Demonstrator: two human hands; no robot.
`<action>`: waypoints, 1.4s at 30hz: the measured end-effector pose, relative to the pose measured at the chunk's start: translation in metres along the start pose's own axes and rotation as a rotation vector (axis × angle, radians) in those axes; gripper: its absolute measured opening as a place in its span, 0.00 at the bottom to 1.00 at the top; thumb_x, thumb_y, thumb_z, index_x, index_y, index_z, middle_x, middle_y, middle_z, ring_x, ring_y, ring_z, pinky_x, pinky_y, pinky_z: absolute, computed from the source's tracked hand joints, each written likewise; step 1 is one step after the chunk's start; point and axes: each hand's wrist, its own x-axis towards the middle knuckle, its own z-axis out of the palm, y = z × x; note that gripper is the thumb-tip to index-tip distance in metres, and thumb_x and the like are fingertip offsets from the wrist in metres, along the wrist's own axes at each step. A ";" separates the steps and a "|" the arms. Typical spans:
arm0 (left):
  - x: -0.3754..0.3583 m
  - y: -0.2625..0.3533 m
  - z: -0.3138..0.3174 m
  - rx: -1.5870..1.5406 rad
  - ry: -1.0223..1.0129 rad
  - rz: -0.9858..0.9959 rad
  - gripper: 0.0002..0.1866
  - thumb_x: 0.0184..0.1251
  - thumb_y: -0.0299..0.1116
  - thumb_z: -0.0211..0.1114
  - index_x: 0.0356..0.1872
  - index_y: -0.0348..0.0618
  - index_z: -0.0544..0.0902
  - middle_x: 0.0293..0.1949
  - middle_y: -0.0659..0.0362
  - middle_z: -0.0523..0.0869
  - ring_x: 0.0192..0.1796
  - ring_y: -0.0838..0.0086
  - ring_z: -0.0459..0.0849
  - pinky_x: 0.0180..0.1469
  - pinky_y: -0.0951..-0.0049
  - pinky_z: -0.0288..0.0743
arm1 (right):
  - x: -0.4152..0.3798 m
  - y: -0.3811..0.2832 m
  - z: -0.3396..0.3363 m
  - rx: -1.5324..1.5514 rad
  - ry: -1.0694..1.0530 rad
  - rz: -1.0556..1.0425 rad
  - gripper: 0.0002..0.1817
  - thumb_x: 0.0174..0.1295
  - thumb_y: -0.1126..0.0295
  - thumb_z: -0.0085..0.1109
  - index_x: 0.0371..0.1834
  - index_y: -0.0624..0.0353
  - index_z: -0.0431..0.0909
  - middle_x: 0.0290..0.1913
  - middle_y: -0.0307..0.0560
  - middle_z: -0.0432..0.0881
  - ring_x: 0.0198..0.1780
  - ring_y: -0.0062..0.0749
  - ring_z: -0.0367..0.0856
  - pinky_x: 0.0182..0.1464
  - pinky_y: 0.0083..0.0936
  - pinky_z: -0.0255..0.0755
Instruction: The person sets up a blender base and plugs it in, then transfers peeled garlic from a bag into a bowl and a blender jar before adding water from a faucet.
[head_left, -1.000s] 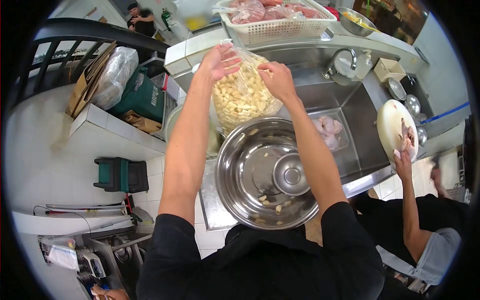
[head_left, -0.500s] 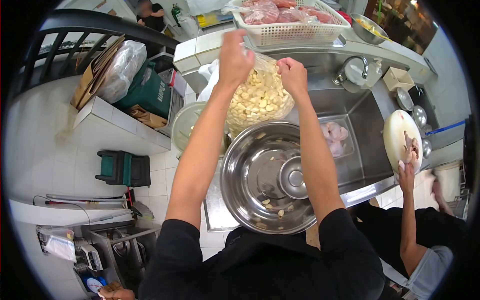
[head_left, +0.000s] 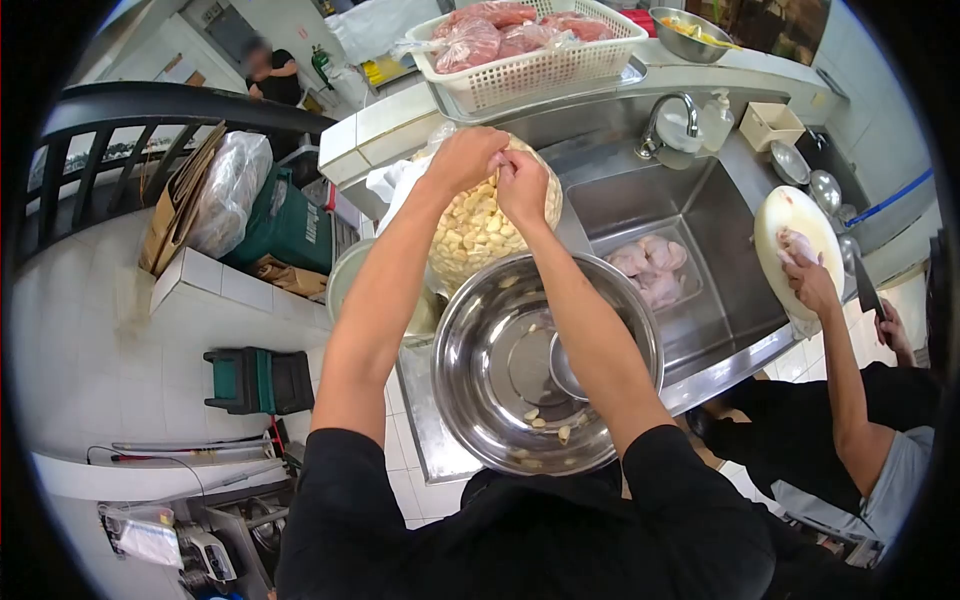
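Observation:
A clear plastic bag (head_left: 480, 228) full of peeled garlic cloves stands behind a large steel bowl (head_left: 490, 350). At the top of the bag my left hand (head_left: 465, 158) is closed on the gathered plastic. My right hand (head_left: 522, 188) pinches the same plastic, fingertips touching those of the left. Inside the large bowl lie a few loose cloves (head_left: 537, 422) and a small steel bowl (head_left: 568, 368), partly hidden by my right forearm.
Raw chicken (head_left: 655, 268) lies in the sink (head_left: 720, 230) to the right. A co-worker's hand (head_left: 815, 285) holds meat on a round white board (head_left: 775, 220); the other holds a knife (head_left: 866, 285). A white basket (head_left: 530, 78) of bagged meat sits behind.
My hands have come together at the bag's top, the left one lowered from a raised position. The view has shifted. A knife now shows in the co-worker's hand.

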 end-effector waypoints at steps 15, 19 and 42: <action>0.003 -0.012 0.059 -0.132 0.245 -0.393 0.09 0.55 0.31 0.55 0.23 0.39 0.80 0.23 0.44 0.81 0.30 0.46 0.80 0.35 0.54 0.73 | -0.007 0.013 -0.026 0.367 -0.271 0.190 0.10 0.55 0.77 0.44 0.20 0.63 0.74 0.18 0.45 0.74 0.22 0.25 0.72 0.28 0.26 0.65; 0.002 -0.015 0.049 -0.241 0.174 -0.350 0.08 0.55 0.30 0.56 0.26 0.39 0.82 0.26 0.44 0.82 0.32 0.47 0.81 0.38 0.54 0.74 | -0.009 0.023 -0.034 0.376 -0.313 0.146 0.09 0.54 0.76 0.45 0.20 0.63 0.73 0.18 0.44 0.73 0.22 0.26 0.71 0.28 0.26 0.63; 0.006 0.003 0.021 0.054 0.031 -0.454 0.11 0.58 0.36 0.54 0.31 0.42 0.83 0.35 0.43 0.84 0.39 0.44 0.82 0.44 0.49 0.75 | 0.023 0.025 0.011 -0.259 -0.074 -0.054 0.09 0.54 0.66 0.61 0.22 0.59 0.78 0.25 0.59 0.81 0.30 0.58 0.80 0.34 0.49 0.73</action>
